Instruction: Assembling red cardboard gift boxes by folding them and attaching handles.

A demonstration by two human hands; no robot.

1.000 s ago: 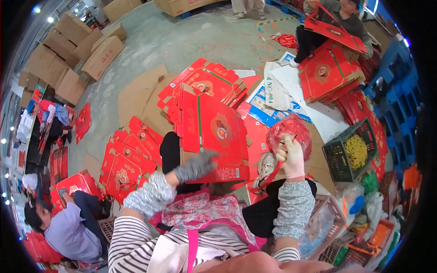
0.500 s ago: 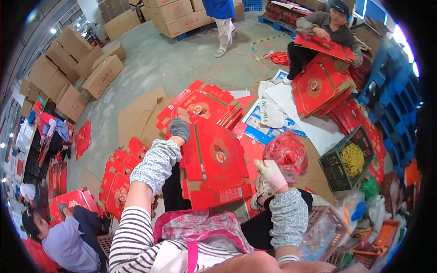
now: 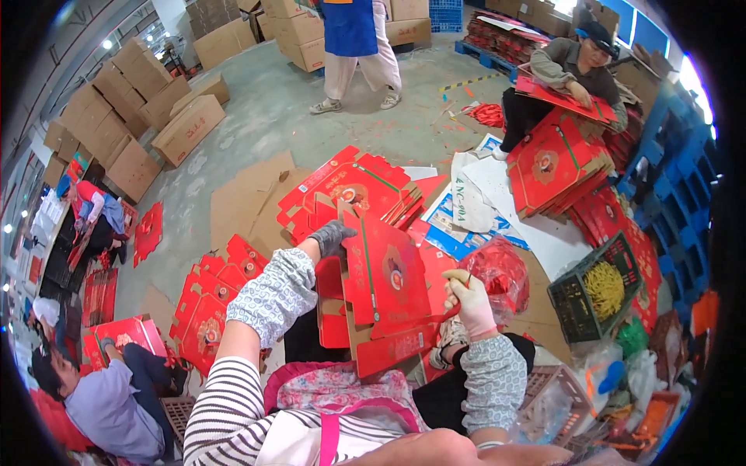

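My left hand (image 3: 332,238), in a grey glove, grips the upper left edge of a red printed cardboard box blank (image 3: 394,272). The blank stands tilted across my lap, its brown inner side showing at the left edge. To its right, my right hand (image 3: 468,301) wears a pale glove with the fingers pinched together. A thin red piece shows by those fingers, too small to make out. Behind the blank lies a stack of similar red blanks (image 3: 365,186). A clear plastic bag of red material (image 3: 497,276) sits beyond my right hand.
More red blanks (image 3: 210,318) lie at the left. On the right are a dark green crate (image 3: 571,311) with yellow strands, blue pallets (image 3: 672,186) and a co-worker with stacked blanks (image 3: 548,159). Another co-worker (image 3: 116,400) sits at lower left; a person in a blue apron (image 3: 350,31) stands ahead.
The red blank has tipped more upright, its left edge lifted, as my left hand moved right and down. My right hand shifted slightly right. The person in the blue apron moved left and nearer.
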